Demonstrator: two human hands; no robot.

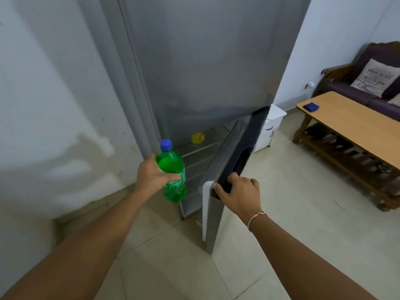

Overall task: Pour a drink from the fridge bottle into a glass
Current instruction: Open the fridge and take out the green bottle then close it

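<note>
My left hand grips a green plastic bottle with a blue cap, held upright in front of the open lower compartment of a grey fridge. My right hand is clasped over the top edge of the lower fridge door, which stands partly open toward me. Inside the compartment I see wire shelves and a small yellow object. No glass is in view.
A white wall runs along the left. A small white cabinet stands right of the fridge. Further right are a long wooden table with a blue cloth on it and a dark sofa with a cushion. Pale floor tiles lie below.
</note>
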